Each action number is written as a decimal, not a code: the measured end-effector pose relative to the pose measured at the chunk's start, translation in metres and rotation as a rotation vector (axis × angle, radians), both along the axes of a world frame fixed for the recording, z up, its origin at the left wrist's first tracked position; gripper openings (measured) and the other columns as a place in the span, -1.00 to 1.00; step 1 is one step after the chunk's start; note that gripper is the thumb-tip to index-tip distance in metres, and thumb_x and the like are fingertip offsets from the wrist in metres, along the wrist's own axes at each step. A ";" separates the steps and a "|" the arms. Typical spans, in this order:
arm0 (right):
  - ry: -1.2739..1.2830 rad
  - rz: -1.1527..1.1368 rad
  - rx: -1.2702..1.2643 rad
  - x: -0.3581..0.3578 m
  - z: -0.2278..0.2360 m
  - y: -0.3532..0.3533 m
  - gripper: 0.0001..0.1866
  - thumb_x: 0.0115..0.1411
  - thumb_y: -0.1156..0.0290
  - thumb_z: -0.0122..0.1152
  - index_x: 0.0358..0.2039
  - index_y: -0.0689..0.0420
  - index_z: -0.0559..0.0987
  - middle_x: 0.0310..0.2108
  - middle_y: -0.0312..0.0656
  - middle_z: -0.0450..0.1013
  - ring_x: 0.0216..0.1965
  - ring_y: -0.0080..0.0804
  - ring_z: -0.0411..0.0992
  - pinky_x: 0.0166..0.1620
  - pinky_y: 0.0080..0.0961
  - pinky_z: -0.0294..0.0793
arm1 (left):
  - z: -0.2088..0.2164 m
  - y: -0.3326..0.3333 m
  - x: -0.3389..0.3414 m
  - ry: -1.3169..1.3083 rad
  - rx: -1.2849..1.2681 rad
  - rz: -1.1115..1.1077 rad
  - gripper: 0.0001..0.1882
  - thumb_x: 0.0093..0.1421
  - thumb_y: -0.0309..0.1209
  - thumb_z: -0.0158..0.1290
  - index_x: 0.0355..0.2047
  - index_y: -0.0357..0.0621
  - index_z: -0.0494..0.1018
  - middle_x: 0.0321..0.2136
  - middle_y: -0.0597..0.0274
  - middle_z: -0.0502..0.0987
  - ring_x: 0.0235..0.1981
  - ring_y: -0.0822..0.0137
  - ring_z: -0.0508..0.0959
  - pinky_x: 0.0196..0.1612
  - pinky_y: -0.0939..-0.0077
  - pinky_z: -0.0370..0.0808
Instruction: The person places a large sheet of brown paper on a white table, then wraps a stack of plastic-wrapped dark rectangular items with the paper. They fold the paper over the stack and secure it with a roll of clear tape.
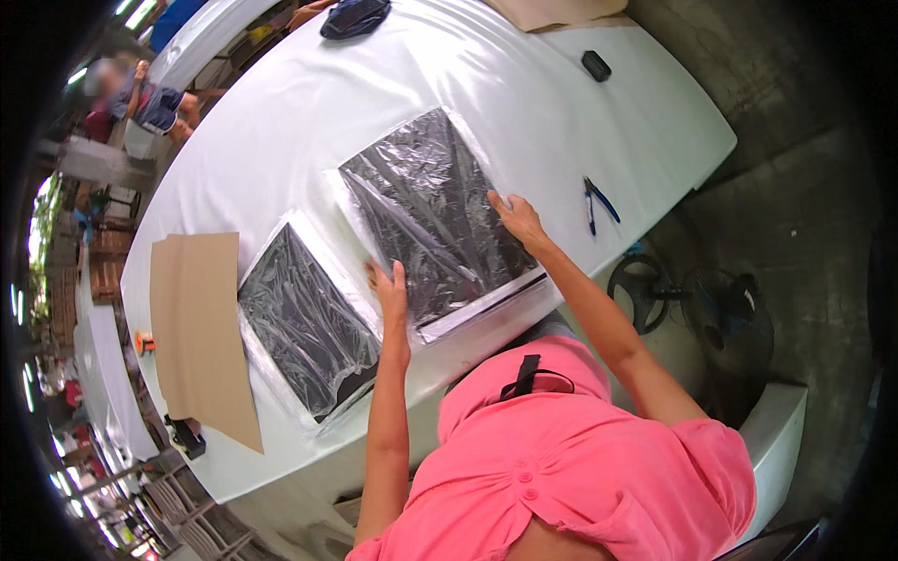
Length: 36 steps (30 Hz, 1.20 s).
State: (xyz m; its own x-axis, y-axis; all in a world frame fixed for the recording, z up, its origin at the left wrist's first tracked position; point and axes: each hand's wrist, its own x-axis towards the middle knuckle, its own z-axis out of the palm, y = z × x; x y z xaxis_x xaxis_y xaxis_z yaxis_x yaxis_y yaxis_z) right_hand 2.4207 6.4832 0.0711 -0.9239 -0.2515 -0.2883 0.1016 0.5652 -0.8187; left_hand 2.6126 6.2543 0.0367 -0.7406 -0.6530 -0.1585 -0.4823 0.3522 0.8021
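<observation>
A large dark rectangular panel with a pale border (421, 206), wrapped in shiny clear plastic, lies flat on the white-covered table (299, 131) in front of me. My left hand (388, 285) rests at its left edge, thumb and fingers apart. On the opposite side, my right hand (516, 220) touches the right edge with its fingers stretched out over the wrap. To the left lies a smaller dark panel (304, 323), also with a pale border and wrinkled clear plastic over it. Neither hand is closed around anything that I can see.
A brown cardboard sheet (201, 327) lies at the left, near a tape dispenser (185, 437) and an orange roll (144, 343). Blue-handled pliers (599, 204) and a small black object (596, 65) lie at the right. A fan (720, 304) stands beyond the table. A person (150, 98) sits far left.
</observation>
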 end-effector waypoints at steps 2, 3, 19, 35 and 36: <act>-0.084 -0.057 0.068 -0.016 -0.005 0.000 -0.25 0.08 -0.38 -0.06 -0.59 0.20 0.40 -0.58 -0.25 0.28 -0.47 -0.44 0.20 -0.40 -0.35 0.21 | -0.007 0.004 -0.003 0.192 0.126 -0.012 -0.17 0.25 -0.05 -0.10 0.27 -0.39 -0.16 0.29 -0.27 -0.16 0.33 -0.09 -0.16 0.32 0.29 -0.24; -0.278 -0.050 0.054 -0.029 -0.005 0.004 -0.18 0.03 -0.43 -0.05 -0.48 0.27 0.49 -0.48 -0.20 0.39 -0.39 -0.41 0.31 -0.33 -0.35 0.29 | -0.006 0.006 -0.003 0.216 0.148 -0.007 -0.18 0.25 -0.06 -0.10 0.28 -0.39 -0.17 0.29 -0.26 -0.15 0.33 -0.09 -0.15 0.33 0.29 -0.24; -0.413 0.215 -0.286 -0.018 0.079 -0.023 -0.21 -0.03 0.01 0.36 0.01 0.38 0.33 -0.16 0.02 0.45 -0.16 -0.29 0.45 -0.08 -0.37 0.43 | 0.018 0.006 0.006 0.389 0.465 0.023 -0.25 0.25 -0.16 -0.07 0.27 -0.36 -0.08 0.26 -0.01 0.02 0.27 0.16 0.03 0.28 0.44 -0.12; 0.354 0.438 -0.316 0.063 0.183 0.017 -0.16 -0.11 0.16 0.45 0.09 0.30 0.26 -0.16 0.13 0.43 -0.19 0.03 0.44 -0.13 -0.24 0.41 | 0.073 -0.094 -0.005 0.847 1.306 -0.350 -0.36 0.03 -0.20 0.10 0.09 -0.22 0.25 0.05 0.05 0.36 0.04 0.08 0.38 0.12 0.21 0.30; 0.336 0.488 -0.349 0.051 0.185 0.023 -0.16 -0.11 0.19 0.45 0.11 0.27 0.26 -0.10 0.11 0.41 -0.13 0.01 0.42 -0.08 -0.25 0.39 | 0.082 -0.097 -0.004 0.889 1.313 -0.433 -0.36 0.03 -0.21 0.10 0.09 -0.23 0.25 0.04 0.05 0.36 0.04 0.08 0.38 0.12 0.22 0.30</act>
State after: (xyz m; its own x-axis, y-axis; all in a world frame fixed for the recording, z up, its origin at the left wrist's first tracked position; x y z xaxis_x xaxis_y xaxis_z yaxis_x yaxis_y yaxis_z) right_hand 2.4720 6.5061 0.2564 -0.7065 -0.6875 0.1678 -0.3891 0.1793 -0.9036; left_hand 2.6084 6.1575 0.1188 -0.9770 -0.1558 0.1458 0.2125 -0.7735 0.5971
